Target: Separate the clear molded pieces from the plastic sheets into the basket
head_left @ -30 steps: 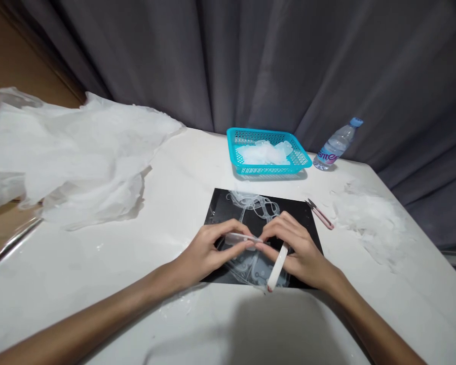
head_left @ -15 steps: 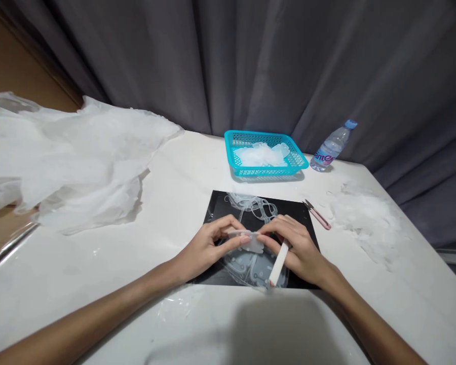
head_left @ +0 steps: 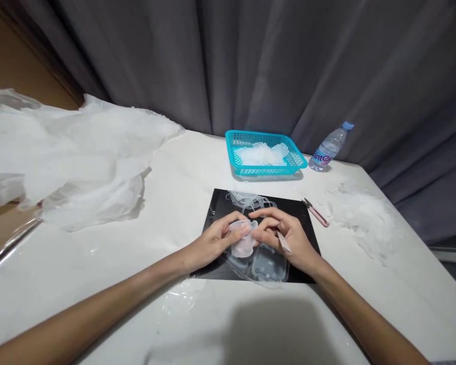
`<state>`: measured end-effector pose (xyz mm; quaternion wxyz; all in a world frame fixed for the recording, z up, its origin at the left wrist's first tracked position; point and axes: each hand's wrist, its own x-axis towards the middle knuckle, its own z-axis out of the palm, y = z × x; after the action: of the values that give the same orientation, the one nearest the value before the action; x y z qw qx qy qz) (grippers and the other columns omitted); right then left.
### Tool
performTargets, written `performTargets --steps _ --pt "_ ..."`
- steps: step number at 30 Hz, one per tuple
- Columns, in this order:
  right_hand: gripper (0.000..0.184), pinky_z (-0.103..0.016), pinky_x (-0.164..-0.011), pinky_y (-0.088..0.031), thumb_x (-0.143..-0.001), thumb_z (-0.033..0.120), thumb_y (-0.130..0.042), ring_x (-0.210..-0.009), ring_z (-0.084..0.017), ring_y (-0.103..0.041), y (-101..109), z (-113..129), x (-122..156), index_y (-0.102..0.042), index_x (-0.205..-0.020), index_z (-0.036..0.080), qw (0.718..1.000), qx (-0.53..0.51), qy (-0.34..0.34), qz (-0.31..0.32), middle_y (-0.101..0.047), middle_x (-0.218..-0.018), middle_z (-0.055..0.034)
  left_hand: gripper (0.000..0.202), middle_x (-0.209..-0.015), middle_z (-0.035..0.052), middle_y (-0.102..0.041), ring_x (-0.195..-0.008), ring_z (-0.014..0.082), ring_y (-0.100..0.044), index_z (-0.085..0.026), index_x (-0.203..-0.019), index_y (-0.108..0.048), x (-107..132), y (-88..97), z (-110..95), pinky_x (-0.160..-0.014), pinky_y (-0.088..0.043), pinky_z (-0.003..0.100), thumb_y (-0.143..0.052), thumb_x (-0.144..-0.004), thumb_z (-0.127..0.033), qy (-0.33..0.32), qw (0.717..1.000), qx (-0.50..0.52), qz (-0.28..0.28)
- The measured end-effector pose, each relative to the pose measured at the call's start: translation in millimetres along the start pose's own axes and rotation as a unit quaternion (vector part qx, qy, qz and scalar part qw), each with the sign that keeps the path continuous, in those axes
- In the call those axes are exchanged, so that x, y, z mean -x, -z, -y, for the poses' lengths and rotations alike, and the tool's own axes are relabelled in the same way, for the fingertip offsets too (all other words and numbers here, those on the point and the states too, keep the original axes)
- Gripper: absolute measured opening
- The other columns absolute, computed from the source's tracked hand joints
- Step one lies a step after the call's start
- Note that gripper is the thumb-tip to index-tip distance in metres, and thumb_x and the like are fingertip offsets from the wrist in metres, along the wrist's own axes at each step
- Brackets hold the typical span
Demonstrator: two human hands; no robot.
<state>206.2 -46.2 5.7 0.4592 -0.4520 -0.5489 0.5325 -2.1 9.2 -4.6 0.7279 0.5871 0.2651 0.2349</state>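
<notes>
Between the thumb and fingers of my left hand (head_left: 216, 239) is a small translucent, soft-looking moulded piece (head_left: 243, 246), tilted up above the black mat (head_left: 212, 271). My right hand (head_left: 294, 238) keeps a slim white stick-like tool (head_left: 283, 242) tucked in its curled fingers. Its thumb meets the piece's right edge, while the index finger reaches over the top. On the mat below lie more clear moulded pieces (head_left: 269, 264) with thin film around them. Loose clear strips (head_left: 253, 201) are heaped at the mat's back. The tool's far end is hidden in the hand.
Behind the mat stands a turquoise basket (head_left: 266, 170) with translucent pieces inside. A water bottle (head_left: 329, 147) is to its right. Pink-handled thread snips (head_left: 317, 213) lie beside the mat, near a pile of clear scraps (head_left: 365, 215). White translucent sheets (head_left: 79, 157) cover the left side.
The held piece has turned to show its broad face and shifted slightly left. My right index finger has lifted and straightened, and the white tool has swung back into the palm.
</notes>
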Motion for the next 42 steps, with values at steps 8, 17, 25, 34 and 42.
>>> performTargets --steps 8,17,25,34,42 --pt "0.035 -0.026 -0.054 -0.041 -0.084 0.049 -0.082 -0.056 -0.013 -0.059 -6.7 0.6 -0.2 -0.071 -0.102 0.02 1.0 0.013 -0.001 -0.011 -0.072 -0.071 -0.0001 0.034 -0.083 0.0009 -0.07 -0.072 0.014 -0.064 -0.019 -0.103 -0.054 -2.3 -1.7 1.7 -0.069 -0.049 0.026 -0.063 -0.099 -0.051 -0.016 1.0 -0.025 0.01" --pt "0.015 -0.027 -0.061 -0.043 -0.093 0.034 -0.067 -0.065 -0.012 -0.052 43.0 35.7 -51.5 -0.069 -0.099 0.02 0.962 0.214 0.156 -0.068 -0.064 -0.079 0.0004 0.075 -0.155 0.0134 -0.054 -0.143 0.0324 -0.05 -0.025 -0.157 -0.04 13.8 17.8 -1.9 -0.116 -0.042 0.046 -0.065 -0.096 -0.059 -0.094 0.891 -0.443 0.044" --pt "0.032 -0.041 -0.082 -0.048 -0.098 0.016 -0.042 -0.089 -0.027 -0.062 105.3 47.9 -140.4 -0.064 -0.121 0.019 0.849 0.457 0.146 -0.222 -0.067 -0.099 -0.0104 0.057 -0.157 0.0134 -0.054 -0.142 0.0307 -0.056 -0.02 -0.149 -0.056 22.5 7.9 19.6 -0.116 -0.043 0.044 -0.049 -0.105 -0.056 -0.196 0.736 -0.648 -0.005" --pt "0.019 -0.035 -0.078 -0.048 -0.097 0.033 -0.067 -0.094 -0.025 -0.063 63.9 -13.4 1.5 -0.064 -0.113 0.023 0.845 0.525 0.082 -0.051 -0.067 -0.096 -0.0042 0.049 -0.15 0.0319 -0.054 -0.141 0.0423 -0.055 -0.003 -0.134 -0.061 27.5 -7.1 33.0 -0.111 -0.047 0.057 -0.043 -0.109 -0.042 -0.192 0.642 -0.732 -0.124" --pt "0.016 -0.034 -0.079 -0.047 -0.106 0.02 -0.046 -0.093 -0.025 -0.061 61.3 -41.7 -18.8 -0.06 -0.099 0.02 0.826 0.538 0.144 -0.086 -0.066 -0.101 -0.0096 0.031 -0.142 0.0179 -0.065 -0.125 0.031 -0.065 -0.016 -0.132 -0.063 16.5 -10.7 12.6 -0.11 -0.049 0.046 -0.05 -0.104 -0.017 -0.327 0.687 -0.644 0.083"
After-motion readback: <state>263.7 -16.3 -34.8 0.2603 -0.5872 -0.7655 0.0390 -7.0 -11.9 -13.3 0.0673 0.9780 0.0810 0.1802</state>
